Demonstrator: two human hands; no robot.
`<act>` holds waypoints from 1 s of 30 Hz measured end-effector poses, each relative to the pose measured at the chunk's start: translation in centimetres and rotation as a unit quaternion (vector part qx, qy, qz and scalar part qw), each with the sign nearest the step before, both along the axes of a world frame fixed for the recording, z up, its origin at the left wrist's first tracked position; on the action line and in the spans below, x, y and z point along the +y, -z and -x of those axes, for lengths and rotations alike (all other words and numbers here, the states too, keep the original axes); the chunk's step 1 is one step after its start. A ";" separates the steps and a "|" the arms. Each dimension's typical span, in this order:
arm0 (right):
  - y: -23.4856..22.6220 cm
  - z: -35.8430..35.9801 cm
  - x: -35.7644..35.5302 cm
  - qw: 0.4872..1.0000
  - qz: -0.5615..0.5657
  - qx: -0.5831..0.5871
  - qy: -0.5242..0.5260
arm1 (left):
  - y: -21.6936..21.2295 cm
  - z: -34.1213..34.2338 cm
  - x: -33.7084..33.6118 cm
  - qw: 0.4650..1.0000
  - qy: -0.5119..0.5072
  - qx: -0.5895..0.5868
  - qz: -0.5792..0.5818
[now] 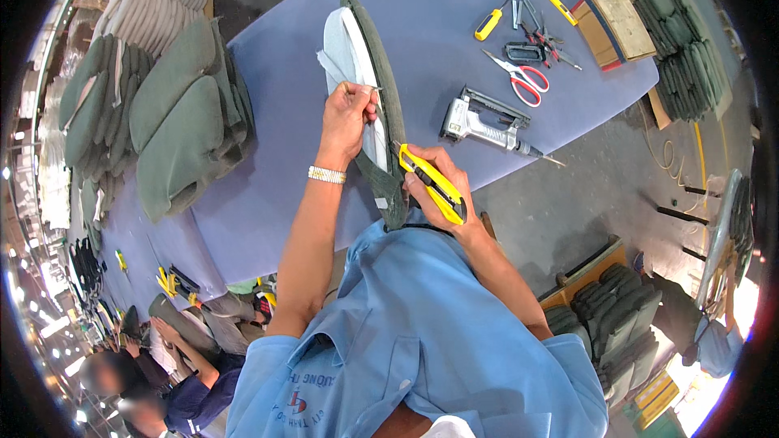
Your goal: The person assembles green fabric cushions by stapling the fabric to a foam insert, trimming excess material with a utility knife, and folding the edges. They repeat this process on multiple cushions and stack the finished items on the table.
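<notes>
Head: R hand (454,174) tight round yel. cutter (436,185)

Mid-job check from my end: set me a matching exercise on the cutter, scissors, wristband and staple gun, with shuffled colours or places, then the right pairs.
Things:
1. Cutter
2. Scissors
3. Wristband
4. Staple gun

Colour or place:
A. Silver, lying on the table
B. Yellow and black, gripped in the right hand
C. Around the wrist of the left hand
D. Red-handled

Right pairs: 1-B, 2-D, 3-C, 4-A
</notes>
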State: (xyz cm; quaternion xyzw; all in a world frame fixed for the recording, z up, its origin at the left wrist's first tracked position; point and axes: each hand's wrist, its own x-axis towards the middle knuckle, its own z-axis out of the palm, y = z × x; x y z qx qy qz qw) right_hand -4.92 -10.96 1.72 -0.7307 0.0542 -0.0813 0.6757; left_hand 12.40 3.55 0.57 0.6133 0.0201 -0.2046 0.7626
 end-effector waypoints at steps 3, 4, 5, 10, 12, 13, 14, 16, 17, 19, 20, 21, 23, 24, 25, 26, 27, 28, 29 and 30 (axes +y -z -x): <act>-0.6 1.2 -0.3 1.000 0.010 0.014 -0.025 | 0.1 0.0 -0.3 0.999 -0.022 0.003 0.030; -0.9 1.9 -0.3 0.999 0.011 0.017 -0.029 | 0.2 0.3 -0.1 0.999 -0.027 0.011 0.038; -1.2 2.7 -0.3 0.999 0.014 0.018 -0.032 | 0.2 0.4 -0.3 0.998 -0.030 0.016 0.047; -2.4 3.5 -0.6 0.997 0.074 0.016 -0.023 | -1.6 1.1 -1.2 0.997 -0.017 -0.036 0.060; -2.8 3.6 -0.7 0.997 0.078 0.023 -0.007 | -5.1 2.1 -1.7 0.989 0.073 -0.125 0.012; -2.9 3.6 -0.8 0.997 0.078 0.027 -0.004 | -7.2 2.8 -1.8 0.981 0.110 -0.157 -0.012; -2.7 3.5 -0.8 0.997 0.074 0.034 -0.009 | -8.4 3.3 -1.6 0.970 0.145 -0.190 -0.038; -2.4 3.5 -1.1 0.997 0.065 0.048 -0.018 | -8.2 3.6 -0.8 0.972 0.109 -0.197 -0.060; -2.3 3.4 -1.0 0.997 0.055 0.046 -0.021 | -7.3 3.5 0.1 0.975 0.073 -0.196 -0.074; -2.2 3.5 -0.8 0.997 0.057 0.036 -0.025 | -6.1 3.3 1.9 0.979 0.002 -0.177 -0.104; -2.2 3.6 -0.8 0.998 0.058 0.031 -0.024 | -5.8 3.4 2.7 0.981 -0.033 -0.161 -0.105; -2.3 3.5 -0.8 0.997 0.063 0.031 -0.028 | -5.6 3.7 3.4 0.981 -0.068 -0.146 -0.105; -2.9 3.2 -0.7 0.996 0.071 0.027 -0.038 | -5.3 4.3 4.5 0.974 -0.113 -0.147 -0.131; -2.8 3.1 -0.7 0.996 0.073 0.023 -0.039 | -5.4 4.9 4.7 0.968 -0.104 -0.161 -0.160; -2.6 3.1 -0.6 0.996 0.075 0.019 -0.040 | -5.6 5.6 4.7 0.962 -0.095 -0.174 -0.190; -2.6 3.0 -0.6 0.996 0.077 0.014 -0.044 | -5.8 6.4 4.6 0.954 -0.090 -0.187 -0.219; -2.7 3.0 -0.6 0.996 0.078 0.020 -0.047 | -5.9 7.2 4.3 0.941 -0.062 -0.220 -0.251; -2.8 2.9 -0.6 0.995 0.080 0.026 -0.050 | -6.5 7.7 3.8 0.913 -0.010 -0.242 -0.329; -2.7 3.0 -0.5 0.995 0.082 0.031 -0.051 | -7.0 8.1 3.1 0.876 0.043 -0.263 -0.403; -2.8 3.0 -0.4 0.995 0.083 0.029 -0.053 | -6.9 8.3 2.5 0.841 0.078 -0.279 -0.458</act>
